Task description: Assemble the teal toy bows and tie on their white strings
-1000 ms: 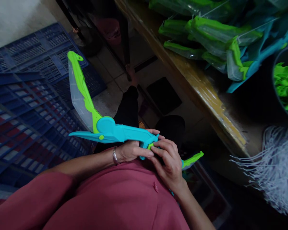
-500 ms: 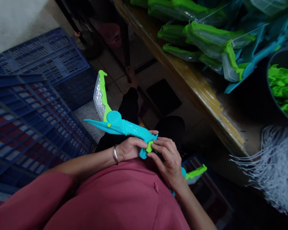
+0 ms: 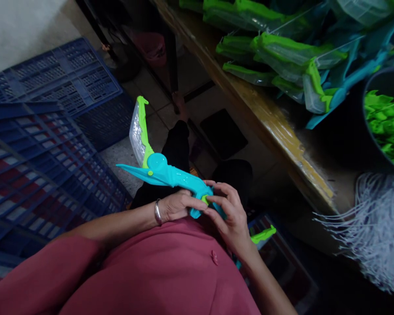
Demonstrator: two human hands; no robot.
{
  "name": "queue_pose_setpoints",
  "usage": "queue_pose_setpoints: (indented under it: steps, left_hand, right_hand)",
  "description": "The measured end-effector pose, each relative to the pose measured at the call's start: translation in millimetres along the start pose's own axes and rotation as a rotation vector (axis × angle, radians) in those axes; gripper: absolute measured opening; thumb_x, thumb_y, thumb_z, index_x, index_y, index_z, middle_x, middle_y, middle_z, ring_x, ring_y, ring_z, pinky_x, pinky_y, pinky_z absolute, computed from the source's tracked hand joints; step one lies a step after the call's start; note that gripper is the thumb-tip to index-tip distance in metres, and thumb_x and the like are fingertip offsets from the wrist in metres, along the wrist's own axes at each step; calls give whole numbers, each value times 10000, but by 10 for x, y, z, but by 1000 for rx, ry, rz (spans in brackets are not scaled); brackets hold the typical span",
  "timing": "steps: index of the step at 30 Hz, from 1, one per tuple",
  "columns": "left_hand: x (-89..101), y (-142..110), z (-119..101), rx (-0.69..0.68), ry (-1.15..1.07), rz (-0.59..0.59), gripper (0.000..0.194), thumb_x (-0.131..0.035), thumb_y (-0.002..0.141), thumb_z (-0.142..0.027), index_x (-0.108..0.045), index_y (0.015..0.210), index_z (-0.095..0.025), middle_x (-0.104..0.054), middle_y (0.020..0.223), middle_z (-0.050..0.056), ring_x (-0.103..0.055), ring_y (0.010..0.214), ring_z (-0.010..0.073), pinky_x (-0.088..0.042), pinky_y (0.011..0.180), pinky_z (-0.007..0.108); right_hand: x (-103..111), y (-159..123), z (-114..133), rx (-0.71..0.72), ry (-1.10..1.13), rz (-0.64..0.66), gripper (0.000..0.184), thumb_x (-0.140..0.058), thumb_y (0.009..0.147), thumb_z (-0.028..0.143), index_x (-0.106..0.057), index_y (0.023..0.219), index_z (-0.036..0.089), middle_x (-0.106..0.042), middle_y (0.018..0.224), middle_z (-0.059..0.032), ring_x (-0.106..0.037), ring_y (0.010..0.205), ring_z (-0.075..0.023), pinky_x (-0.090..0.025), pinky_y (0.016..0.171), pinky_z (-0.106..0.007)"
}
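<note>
Across my lap lies a turquoise plastic toy bow (image 3: 185, 180), with a bright green limb (image 3: 146, 138) and its clear fin standing up at the left end. My left hand (image 3: 175, 204) grips the bow's middle from below, thumb lying over its near side. Against that middle, between my left thumb and right fingertips, sits a small green plastic piece (image 3: 205, 199), partly covered. My right hand (image 3: 231, 216) has its fingers bent and closed on this piece and the turquoise body. Past my right wrist another green limb tip (image 3: 264, 235) shows; the part between is hidden.
To the right, a worn wooden table (image 3: 265, 116) carries several similar strung bows (image 3: 292, 50) and a dark bucket (image 3: 369, 113) of green pieces (image 3: 385, 122). White strings (image 3: 377, 232) hang at its edge. Blue crates (image 3: 29, 144) stand on the left.
The bow's left end has swung to the right, and its limb looks smaller. Since half a second ago the green piece has become more covered, and the right fingers have shifted over it.
</note>
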State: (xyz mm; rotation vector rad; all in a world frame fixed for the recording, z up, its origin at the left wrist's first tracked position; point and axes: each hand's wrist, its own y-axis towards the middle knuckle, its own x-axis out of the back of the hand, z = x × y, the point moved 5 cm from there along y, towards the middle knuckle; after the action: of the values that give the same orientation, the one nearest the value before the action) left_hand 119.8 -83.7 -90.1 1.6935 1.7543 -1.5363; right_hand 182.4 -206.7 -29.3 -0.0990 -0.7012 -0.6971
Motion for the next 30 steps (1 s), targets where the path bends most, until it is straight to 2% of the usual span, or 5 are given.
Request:
queue_pose_setpoints:
  steps: [5, 10, 15, 27, 30]
  left_hand:
    - [-7, -71, -88, -114, 293, 30, 535, -813, 635, -187, -677, 1150, -231, -700, 1023, 23, -634, 945, 199, -468, 909, 335]
    - [10, -119, -154, -176, 635, -15, 604, -765, 651, -275, -623, 1236, -221, -681, 1051, 27, -595, 989, 236, -460, 921, 374]
    - [26, -179, -131, -88, 790, -89, 324, -699, 667, -310, -626, 965, -203, -586, 818, -22, -548, 820, 206, -454, 811, 352]
    - [200, 9, 56, -81, 338, -177, 514, -746, 547, -189, -655, 1053, -199, -593, 785, -28, -507, 643, 125, -401, 616, 265]
    - [290, 75, 86, -65, 171, -205, 485, -731, 546, -215, -660, 1025, -195, -599, 766, -18, -531, 638, 119, -412, 609, 253]
  right_hand:
    - [47, 78, -229, -191, 237, 216, 775, -753, 862, 562, -421, 1505, 284, -400, 1564, -127, -399, 1438, -335, -420, 1140, -520]
    - [-144, 65, -321, -351, 523, 331, 677, -719, 913, 487, -433, 1493, 284, -553, 1444, -85, -551, 1289, -280, -460, 1079, -430]
    - [-303, -4, -314, -422, 639, 271, 557, -738, 895, 389, -511, 1388, 266, -606, 1379, -66, -602, 1194, -251, -479, 1003, -369]
    - [-511, -29, -612, -468, 449, 236, 597, -673, 865, 508, -538, 1343, 175, -673, 1221, -120, -664, 1039, -278, -548, 924, -431]
    - [-487, 89, -657, -411, 312, 192, 637, -655, 886, 531, -518, 1391, 169, -608, 1356, -160, -637, 1163, -312, -544, 972, -473]
